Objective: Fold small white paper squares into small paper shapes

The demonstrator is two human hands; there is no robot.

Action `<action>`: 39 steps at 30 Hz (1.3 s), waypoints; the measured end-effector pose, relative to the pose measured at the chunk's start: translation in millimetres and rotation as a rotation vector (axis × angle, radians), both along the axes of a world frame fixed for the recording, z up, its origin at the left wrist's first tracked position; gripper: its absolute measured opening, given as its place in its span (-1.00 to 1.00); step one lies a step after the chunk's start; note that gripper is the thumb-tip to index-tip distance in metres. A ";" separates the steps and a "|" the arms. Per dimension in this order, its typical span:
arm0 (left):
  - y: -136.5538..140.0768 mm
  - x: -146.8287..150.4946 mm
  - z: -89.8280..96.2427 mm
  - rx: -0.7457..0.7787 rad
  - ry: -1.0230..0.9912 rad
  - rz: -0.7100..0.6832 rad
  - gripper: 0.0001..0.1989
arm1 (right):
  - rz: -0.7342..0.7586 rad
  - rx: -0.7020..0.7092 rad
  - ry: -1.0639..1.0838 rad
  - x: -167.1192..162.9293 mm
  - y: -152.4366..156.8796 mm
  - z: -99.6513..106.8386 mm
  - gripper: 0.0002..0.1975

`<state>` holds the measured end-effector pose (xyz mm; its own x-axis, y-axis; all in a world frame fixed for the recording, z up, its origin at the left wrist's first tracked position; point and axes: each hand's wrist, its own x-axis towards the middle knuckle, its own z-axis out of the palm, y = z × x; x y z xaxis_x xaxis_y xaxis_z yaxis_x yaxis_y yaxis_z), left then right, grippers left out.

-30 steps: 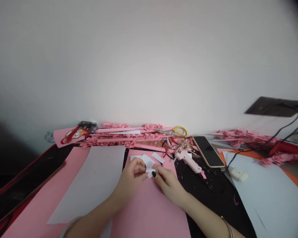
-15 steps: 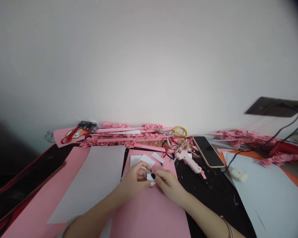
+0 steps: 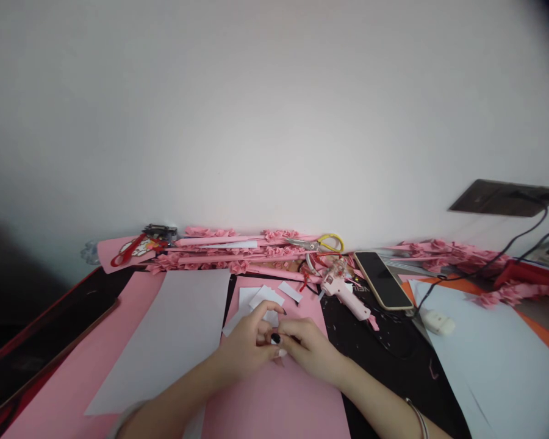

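Short of the far edge of the pink sheet, your left hand and right hand pinch a white scrap between them, equally near; its long axis is hidden.

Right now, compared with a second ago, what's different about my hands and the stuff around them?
Your left hand and right hand have drawn slightly toward you, the left more so, showing more of the loose white slips beyond. The small white piece seen between them is now hard to make out; whether either grip changed is unclear. The glue gun, phone and yellow-handled scissors stayed put.
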<state>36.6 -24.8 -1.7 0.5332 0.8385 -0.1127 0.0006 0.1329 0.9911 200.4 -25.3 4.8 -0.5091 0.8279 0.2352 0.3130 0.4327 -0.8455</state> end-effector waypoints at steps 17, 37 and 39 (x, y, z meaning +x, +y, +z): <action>6.0 -0.6 -2.1 0.016 0.085 0.138 -0.94 | -0.186 -0.009 -0.054 4.9 9.3 -8.9 -0.87; 8.6 -2.6 0.0 -0.058 -0.018 0.193 -0.77 | -0.188 0.098 0.120 2.4 5.4 -4.4 -0.73; 8.0 -2.2 -0.2 -0.073 -0.016 0.189 -0.77 | -0.201 0.001 0.207 0.3 5.2 -3.0 -0.80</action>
<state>34.5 -16.8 -1.9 0.3691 0.9137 -0.1701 -0.0465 0.2009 0.9785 200.6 -20.1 1.8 -0.2756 0.9072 0.3179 0.2131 0.3801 -0.9001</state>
